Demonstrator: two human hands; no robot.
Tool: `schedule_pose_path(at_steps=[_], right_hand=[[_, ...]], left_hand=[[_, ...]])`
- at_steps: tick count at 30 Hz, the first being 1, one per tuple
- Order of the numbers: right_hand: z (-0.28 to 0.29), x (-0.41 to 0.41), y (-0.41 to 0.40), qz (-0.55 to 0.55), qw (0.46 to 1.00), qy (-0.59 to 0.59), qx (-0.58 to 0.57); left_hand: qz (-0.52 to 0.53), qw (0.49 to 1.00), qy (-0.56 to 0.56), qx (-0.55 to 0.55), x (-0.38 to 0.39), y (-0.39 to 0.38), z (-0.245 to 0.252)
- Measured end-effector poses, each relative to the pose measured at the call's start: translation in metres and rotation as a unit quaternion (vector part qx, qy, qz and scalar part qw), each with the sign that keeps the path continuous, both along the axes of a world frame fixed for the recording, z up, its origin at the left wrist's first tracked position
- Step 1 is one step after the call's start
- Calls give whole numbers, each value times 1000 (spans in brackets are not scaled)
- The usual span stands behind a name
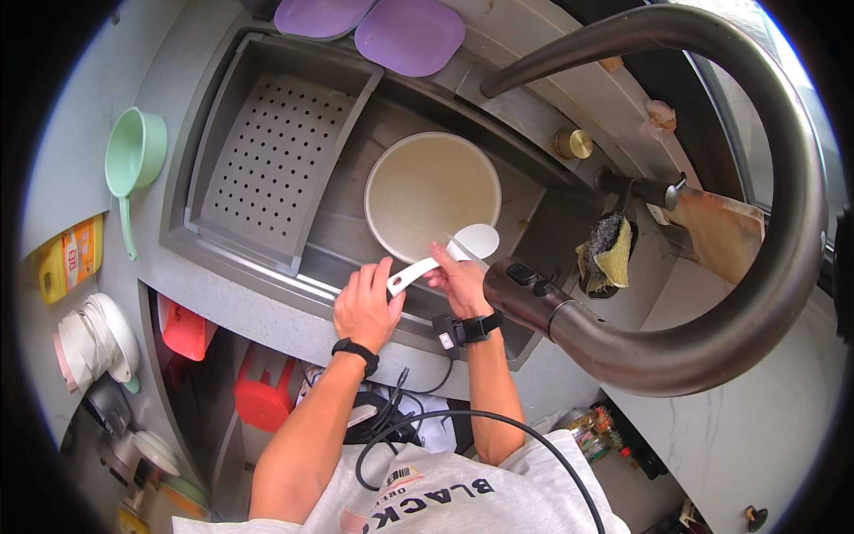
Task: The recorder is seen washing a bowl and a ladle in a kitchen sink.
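A white plastic serving spoon (479, 241) lies slantwise over the near rim of a large round basin (434, 190), which holds cloudy liquid. Its handle end, with a hanging hole, is gripped by my left hand (363, 307). My right hand (460, 284) holds the spoon near its neck, thumb on top. From the pull-out spray head (524, 290) of the tap, a thin stream of water runs across the spoon. The basin stands in a grey sink (357, 180), right of a perforated drain tray (273, 157).
The dark tap neck (694, 374) arches around the right side. Two purple plates (410, 33) lie behind the sink. A green dipper (137, 150) rests on the left counter. A scrubbing sponge (607, 250) hangs at the right. A black cable (467, 415) crosses before my body.
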State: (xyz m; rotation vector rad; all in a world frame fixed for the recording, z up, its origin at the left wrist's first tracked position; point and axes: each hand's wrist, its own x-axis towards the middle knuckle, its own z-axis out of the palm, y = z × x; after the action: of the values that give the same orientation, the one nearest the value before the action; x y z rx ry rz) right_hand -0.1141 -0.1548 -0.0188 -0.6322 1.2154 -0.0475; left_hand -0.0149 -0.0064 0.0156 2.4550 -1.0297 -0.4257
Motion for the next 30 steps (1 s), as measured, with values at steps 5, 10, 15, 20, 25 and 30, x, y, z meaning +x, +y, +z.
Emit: schedule_pose_path(at_steps=[5, 10, 15, 20, 25, 30], right_hand=[[18, 16, -13, 15, 991, -29, -130], [30, 33, -28, 87, 988, 7, -131], [22, 24, -16, 32, 991, -21, -132], [14, 14, -7, 2, 998, 3, -61], [2, 27, 12, -104, 992, -29, -66], [-8, 36, 17, -84, 985, 41, -144]], left_hand=[[-20, 999, -16, 26, 1, -2, 5], [-15, 1000, -11, 22, 1, -1, 1], [-1, 1000, 8, 26, 0, -1, -1], [-27, 999, -21, 21, 2, 0, -2], [-30, 998, -24, 41, 2, 3, -3], [-31, 999, -8, 36, 2, -1, 1]])
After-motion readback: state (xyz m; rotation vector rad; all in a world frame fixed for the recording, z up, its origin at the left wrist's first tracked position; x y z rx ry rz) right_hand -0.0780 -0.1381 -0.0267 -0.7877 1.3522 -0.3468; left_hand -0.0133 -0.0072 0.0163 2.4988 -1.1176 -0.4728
